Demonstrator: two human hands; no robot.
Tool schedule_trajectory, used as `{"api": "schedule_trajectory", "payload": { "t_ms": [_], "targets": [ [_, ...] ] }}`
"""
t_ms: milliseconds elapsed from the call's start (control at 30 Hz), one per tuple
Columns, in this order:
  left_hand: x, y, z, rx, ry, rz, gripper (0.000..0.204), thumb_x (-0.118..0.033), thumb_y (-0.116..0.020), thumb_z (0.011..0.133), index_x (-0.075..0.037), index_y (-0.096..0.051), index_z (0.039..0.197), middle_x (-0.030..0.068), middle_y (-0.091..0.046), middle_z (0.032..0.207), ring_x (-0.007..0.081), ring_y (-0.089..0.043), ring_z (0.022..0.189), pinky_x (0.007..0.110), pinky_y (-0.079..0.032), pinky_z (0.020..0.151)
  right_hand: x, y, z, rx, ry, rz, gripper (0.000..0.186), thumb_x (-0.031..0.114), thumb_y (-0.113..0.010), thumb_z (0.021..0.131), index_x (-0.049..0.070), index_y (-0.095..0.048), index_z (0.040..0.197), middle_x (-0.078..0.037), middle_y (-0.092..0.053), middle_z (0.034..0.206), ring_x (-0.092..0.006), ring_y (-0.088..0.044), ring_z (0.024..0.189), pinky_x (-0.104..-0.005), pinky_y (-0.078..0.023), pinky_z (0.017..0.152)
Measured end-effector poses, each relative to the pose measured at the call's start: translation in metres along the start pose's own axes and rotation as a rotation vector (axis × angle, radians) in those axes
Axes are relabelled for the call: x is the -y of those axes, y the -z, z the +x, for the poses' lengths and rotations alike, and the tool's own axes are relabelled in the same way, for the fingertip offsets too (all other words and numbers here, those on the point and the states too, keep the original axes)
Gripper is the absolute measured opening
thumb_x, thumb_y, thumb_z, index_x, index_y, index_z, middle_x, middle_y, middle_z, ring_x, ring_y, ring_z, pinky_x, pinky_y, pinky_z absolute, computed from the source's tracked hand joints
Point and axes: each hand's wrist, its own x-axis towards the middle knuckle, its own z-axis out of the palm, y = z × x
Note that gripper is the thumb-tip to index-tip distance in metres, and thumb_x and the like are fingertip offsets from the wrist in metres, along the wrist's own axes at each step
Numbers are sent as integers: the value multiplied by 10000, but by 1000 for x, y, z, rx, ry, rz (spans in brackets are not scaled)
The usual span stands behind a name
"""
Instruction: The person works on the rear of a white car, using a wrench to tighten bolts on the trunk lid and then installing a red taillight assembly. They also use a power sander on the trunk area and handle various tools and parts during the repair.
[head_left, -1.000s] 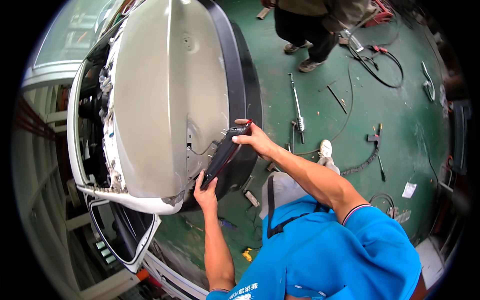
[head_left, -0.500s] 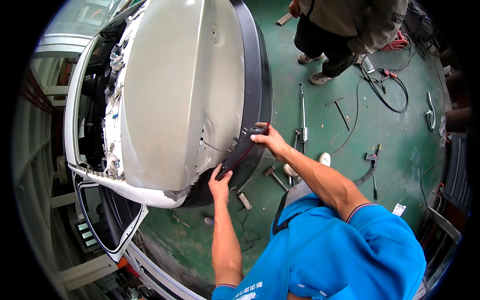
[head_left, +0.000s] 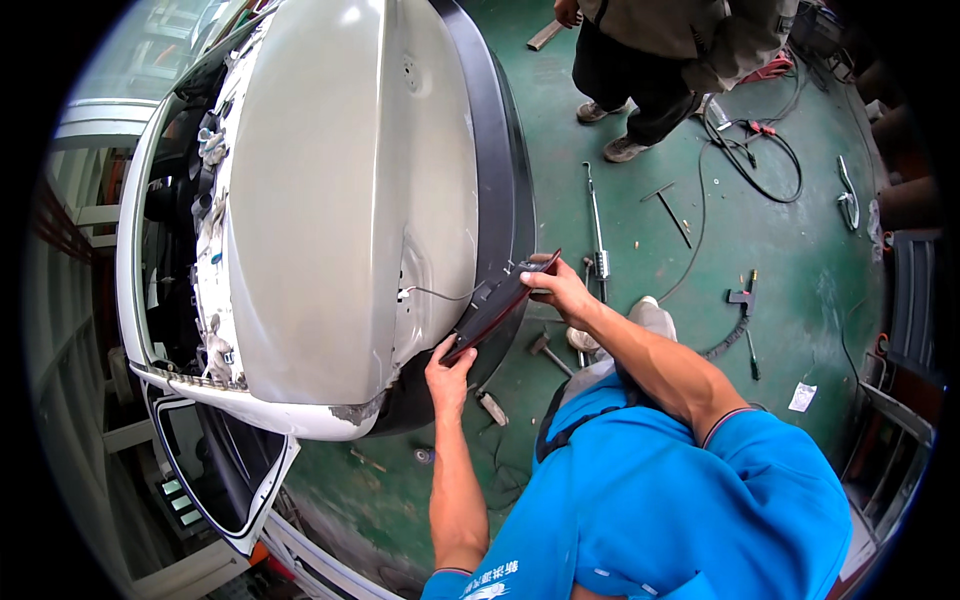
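Both hands hold a long tail light, black-backed with a red lens edge, at the car's rear corner. My left hand grips its lower end, fingers and thumb closed around it. At the upper end my right hand pinches it, thumb on the black back. A thin wire runs from the body opening to the light. The beige tailgate panel is beside it, and the black bumper passes partly beneath the light. Bare, scraped patches mark the white body corner.
Another person stands at the far right. On the green floor lie a slide hammer, a hammer, a T-handle bar, a black cable, locking pliers and a hose tool. An open car door juts out at lower left.
Both hands have drawn the tail light slightly right, away from the car body. More of the wire shows. The whole view has shifted a little, and both grips stay closed.
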Motion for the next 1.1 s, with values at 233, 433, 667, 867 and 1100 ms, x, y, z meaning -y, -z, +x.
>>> {"api": "schedule_trajectory", "payload": {
  "t_ms": [233,433,667,867,1100],
  "targets": [
    [-4,16,-9,-65,9,17,536,-54,-814,828,75,-620,1311,107,-719,1116,154,-666,994,300,-505,945,9,-27,1,45,50,-92,815,349,-834,803,-28,-464,1424,-126,-627,1176,-229,-591,1133,-364,-473,998],
    [4,22,-25,-278,11,-127,487,-79,-810,837,48,-642,1276,62,-706,1054,138,-648,947,285,-498,904,40,-76,19,185,122,-392,853,398,-858,778,-67,-480,1385,-166,-616,1168,-247,-600,1106,-363,-482,987],
    [8,8,-22,-513,-10,-255,519,-52,-783,861,74,-579,1321,74,-677,1088,143,-642,934,268,-522,866,62,-115,60,289,87,-512,766,443,-839,776,-82,-535,1242,-181,-653,1097,-257,-622,1052,-387,-497,945],
    [-7,-12,-10,-569,-19,-329,547,-39,-768,872,87,-538,1351,88,-658,1116,147,-635,950,273,-527,856,72,-110,78,291,113,-466,716,448,-836,771,-75,-561,1176,-182,-659,1081,-258,-628,1038,-385,-496,929],
    [-13,-16,7,-484,-75,-322,550,-45,-740,892,75,-513,1378,83,-647,1143,146,-616,979,271,-505,877,76,-87,73,187,110,-445,672,475,-830,793,-60,-586,1119,-139,-662,996,-228,-633,937,-369,-511,869]
  ]
}}
